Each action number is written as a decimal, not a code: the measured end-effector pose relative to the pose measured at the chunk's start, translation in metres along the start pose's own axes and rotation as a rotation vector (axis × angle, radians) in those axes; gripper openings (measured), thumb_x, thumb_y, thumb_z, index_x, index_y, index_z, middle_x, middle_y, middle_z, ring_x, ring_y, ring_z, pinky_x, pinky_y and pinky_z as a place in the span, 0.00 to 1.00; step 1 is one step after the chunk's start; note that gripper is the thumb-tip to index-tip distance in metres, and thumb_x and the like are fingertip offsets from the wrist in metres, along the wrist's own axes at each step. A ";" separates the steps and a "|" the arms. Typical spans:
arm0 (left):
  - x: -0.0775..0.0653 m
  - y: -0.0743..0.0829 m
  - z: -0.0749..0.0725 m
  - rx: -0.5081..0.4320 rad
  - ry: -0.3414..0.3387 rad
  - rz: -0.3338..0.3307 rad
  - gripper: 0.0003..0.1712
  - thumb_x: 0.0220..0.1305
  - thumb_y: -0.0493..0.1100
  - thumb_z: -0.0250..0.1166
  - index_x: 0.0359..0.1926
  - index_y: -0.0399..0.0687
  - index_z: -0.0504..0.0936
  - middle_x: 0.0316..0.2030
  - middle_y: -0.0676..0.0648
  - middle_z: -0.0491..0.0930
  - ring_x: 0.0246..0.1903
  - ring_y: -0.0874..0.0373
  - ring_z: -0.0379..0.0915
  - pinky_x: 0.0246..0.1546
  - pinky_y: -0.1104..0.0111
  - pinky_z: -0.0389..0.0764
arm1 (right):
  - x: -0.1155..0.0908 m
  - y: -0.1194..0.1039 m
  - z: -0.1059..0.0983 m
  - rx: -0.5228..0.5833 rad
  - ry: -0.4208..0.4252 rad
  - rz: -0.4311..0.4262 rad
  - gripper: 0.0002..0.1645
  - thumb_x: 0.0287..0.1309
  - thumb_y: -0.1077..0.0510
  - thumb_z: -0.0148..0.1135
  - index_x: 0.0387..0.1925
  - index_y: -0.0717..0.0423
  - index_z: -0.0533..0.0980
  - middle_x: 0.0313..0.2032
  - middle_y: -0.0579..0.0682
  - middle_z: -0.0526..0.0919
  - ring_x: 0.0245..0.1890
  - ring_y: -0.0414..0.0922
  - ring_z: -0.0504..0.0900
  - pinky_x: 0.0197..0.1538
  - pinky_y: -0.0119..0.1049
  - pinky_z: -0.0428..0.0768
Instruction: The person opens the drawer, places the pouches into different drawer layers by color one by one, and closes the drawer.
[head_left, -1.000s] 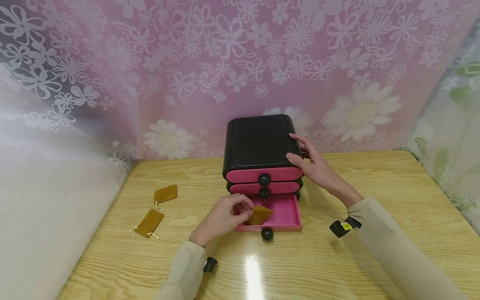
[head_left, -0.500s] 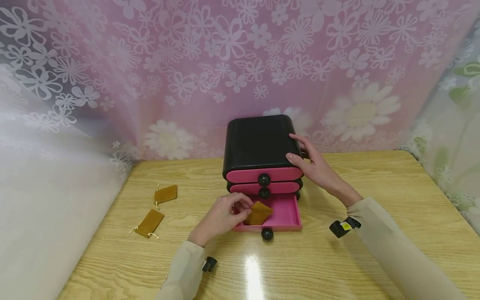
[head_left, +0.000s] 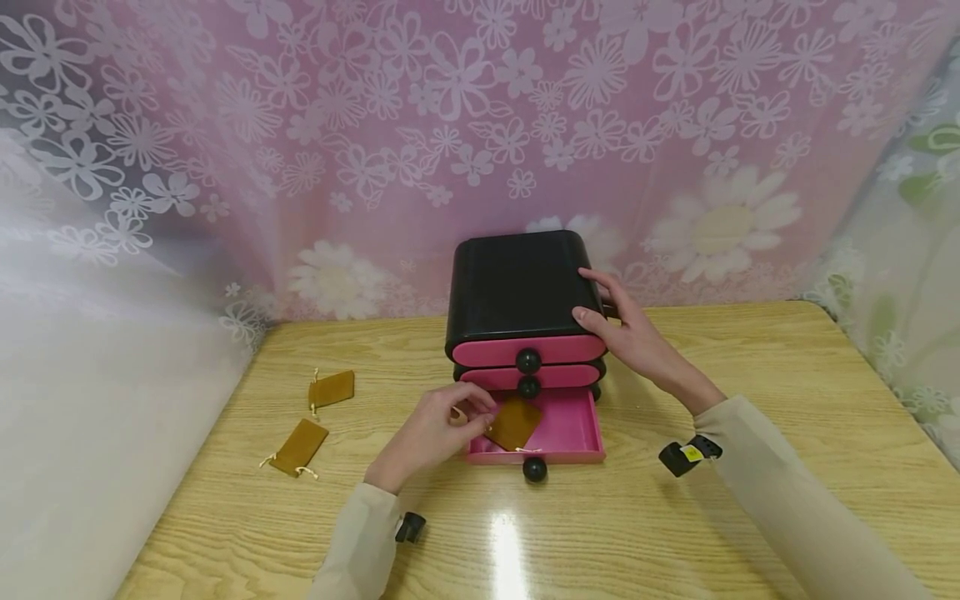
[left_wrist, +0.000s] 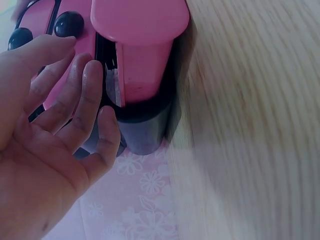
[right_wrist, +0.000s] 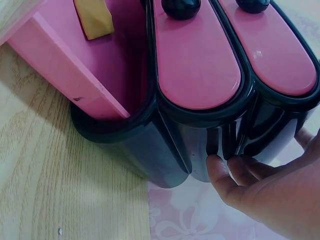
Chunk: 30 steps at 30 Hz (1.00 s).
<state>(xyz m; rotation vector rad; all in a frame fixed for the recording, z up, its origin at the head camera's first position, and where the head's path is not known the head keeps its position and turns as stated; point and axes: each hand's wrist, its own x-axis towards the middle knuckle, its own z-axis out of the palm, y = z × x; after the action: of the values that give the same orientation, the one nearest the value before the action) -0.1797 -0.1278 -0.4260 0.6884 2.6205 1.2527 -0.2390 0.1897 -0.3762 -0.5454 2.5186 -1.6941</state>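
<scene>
A small black drawer cabinet with pink fronts stands on the table. Its bottom drawer is pulled out, while the upper two drawers are shut. Inside the open drawer lies a brown drawstring pouch, its pale cord near the front rim. My left hand hovers at the drawer's left side, beside the pouch; in the left wrist view its fingers are loosely bent with nothing between them. My right hand rests against the cabinet's right side, thumb and a finger at the top edge, other fingertips touching the side wall.
Two more brown drawstring pouches lie on the table at the left: one pouch behind, another pouch nearer. A round black knob juts from the open drawer. A floral curtain hangs behind the table's back edge.
My left hand has let go of the pouch and drawn slightly left. The pouch now lies flatter in the drawer, its cord showing. My right hand has stayed in place.
</scene>
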 end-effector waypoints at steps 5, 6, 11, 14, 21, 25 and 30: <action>-0.004 -0.003 -0.003 -0.001 0.008 0.012 0.08 0.69 0.45 0.67 0.48 0.58 0.85 0.43 0.61 0.84 0.42 0.64 0.79 0.45 0.67 0.81 | 0.000 -0.001 -0.001 0.002 -0.003 0.004 0.39 0.77 0.49 0.50 0.81 0.37 0.48 0.73 0.63 0.62 0.68 0.61 0.67 0.61 0.56 0.76; -0.004 -0.004 -0.003 -0.002 0.009 0.014 0.08 0.69 0.44 0.68 0.48 0.57 0.85 0.43 0.61 0.84 0.42 0.63 0.79 0.45 0.68 0.81 | -0.001 -0.001 -0.001 0.002 -0.004 0.004 0.39 0.77 0.49 0.50 0.81 0.37 0.48 0.73 0.63 0.62 0.68 0.61 0.67 0.61 0.56 0.76; -0.009 -0.008 -0.009 -0.002 0.015 0.012 0.09 0.69 0.44 0.67 0.49 0.52 0.85 0.42 0.60 0.85 0.43 0.63 0.80 0.45 0.68 0.81 | 0.000 0.000 0.000 0.003 -0.003 0.002 0.39 0.77 0.49 0.51 0.81 0.37 0.49 0.72 0.63 0.63 0.68 0.60 0.67 0.58 0.46 0.79; -0.012 -0.010 -0.013 0.010 0.031 0.008 0.09 0.69 0.43 0.67 0.49 0.52 0.86 0.42 0.61 0.85 0.42 0.64 0.80 0.45 0.67 0.81 | 0.001 0.001 0.000 -0.001 -0.001 -0.001 0.39 0.77 0.49 0.51 0.81 0.37 0.49 0.73 0.63 0.63 0.67 0.60 0.68 0.57 0.41 0.78; -0.018 -0.014 -0.024 0.041 0.095 -0.001 0.08 0.68 0.44 0.68 0.48 0.56 0.86 0.43 0.60 0.85 0.43 0.63 0.81 0.46 0.64 0.80 | 0.000 0.002 0.000 -0.001 0.000 0.006 0.39 0.77 0.49 0.51 0.82 0.37 0.48 0.73 0.63 0.62 0.68 0.61 0.67 0.61 0.58 0.76; -0.022 -0.017 -0.031 0.033 0.112 -0.013 0.09 0.68 0.45 0.68 0.48 0.54 0.86 0.42 0.60 0.86 0.43 0.62 0.81 0.48 0.61 0.79 | 0.000 0.002 0.000 -0.001 0.000 0.005 0.39 0.77 0.49 0.50 0.82 0.37 0.48 0.73 0.63 0.62 0.68 0.61 0.67 0.61 0.58 0.76; -0.025 -0.023 -0.040 0.032 0.138 -0.022 0.09 0.68 0.47 0.69 0.48 0.56 0.86 0.44 0.56 0.86 0.44 0.61 0.82 0.49 0.57 0.80 | 0.001 0.001 0.001 -0.002 0.000 0.001 0.39 0.77 0.49 0.50 0.82 0.37 0.48 0.73 0.63 0.62 0.69 0.61 0.67 0.62 0.60 0.75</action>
<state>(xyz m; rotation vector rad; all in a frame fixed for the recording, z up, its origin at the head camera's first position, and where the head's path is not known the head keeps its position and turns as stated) -0.1787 -0.1798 -0.4189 0.5969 2.7560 1.2984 -0.2396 0.1891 -0.3771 -0.5436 2.5205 -1.6912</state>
